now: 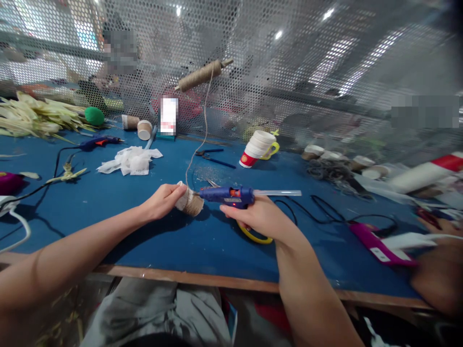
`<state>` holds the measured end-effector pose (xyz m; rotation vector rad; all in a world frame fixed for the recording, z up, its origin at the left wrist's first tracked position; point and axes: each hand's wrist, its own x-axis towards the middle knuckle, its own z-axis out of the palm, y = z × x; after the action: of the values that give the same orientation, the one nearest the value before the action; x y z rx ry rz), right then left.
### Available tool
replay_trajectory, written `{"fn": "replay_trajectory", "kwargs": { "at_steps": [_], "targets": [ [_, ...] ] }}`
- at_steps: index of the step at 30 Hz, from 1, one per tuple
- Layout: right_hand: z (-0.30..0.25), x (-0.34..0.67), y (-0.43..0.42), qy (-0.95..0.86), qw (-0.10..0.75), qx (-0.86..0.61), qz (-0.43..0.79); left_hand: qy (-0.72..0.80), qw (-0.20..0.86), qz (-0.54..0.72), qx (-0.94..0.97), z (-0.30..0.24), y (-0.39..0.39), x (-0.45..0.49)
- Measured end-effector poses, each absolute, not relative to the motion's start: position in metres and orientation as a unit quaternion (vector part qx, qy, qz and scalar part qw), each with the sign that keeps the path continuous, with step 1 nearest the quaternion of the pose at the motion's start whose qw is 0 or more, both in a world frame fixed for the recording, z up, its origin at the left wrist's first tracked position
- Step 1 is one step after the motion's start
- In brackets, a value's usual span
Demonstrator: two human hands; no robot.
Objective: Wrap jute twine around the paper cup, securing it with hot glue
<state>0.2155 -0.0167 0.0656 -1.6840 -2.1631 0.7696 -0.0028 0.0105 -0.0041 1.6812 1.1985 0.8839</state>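
Observation:
My left hand [166, 200] grips a small paper cup [192, 205] that is partly wound with brown twine. In my right hand [260, 214] is a blue hot glue gun [229, 194], a clear glue stick poking out of its back end. Its nozzle is at the twine-wound side of the cup; whether it touches I cannot tell. A strand of twine [206, 120] runs from the cup up to a spool [200, 76] hung on the mesh. Yellow-handled scissors [255, 236] lie below my right hand, partly hidden by it.
Behind are pliers [217, 158], stacked paper cups [257, 144] and crumpled white material [132, 160]. Left lie another glue gun [99, 141], a green ball [94, 116] and husks [36, 115]. Right are a purple power strip [379, 243], cables, and another person's arm [439, 270].

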Motion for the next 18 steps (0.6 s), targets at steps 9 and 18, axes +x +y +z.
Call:
{"fn": "replay_trajectory", "kwargs": {
  "at_steps": [9, 18],
  "targets": [
    [0.0691, 0.2096, -0.0225, -0.753, 0.140, -0.584, 0.268, 0.489, 0.459, 0.357, 0.650, -0.0004, 0.0100, -0.0015],
    [0.0652, 0.2092, -0.0228, -0.800, 0.139, -0.534, 0.237, 0.473, 0.496, 0.363, 0.632, -0.0011, 0.0122, 0.0004]
  ]
}}
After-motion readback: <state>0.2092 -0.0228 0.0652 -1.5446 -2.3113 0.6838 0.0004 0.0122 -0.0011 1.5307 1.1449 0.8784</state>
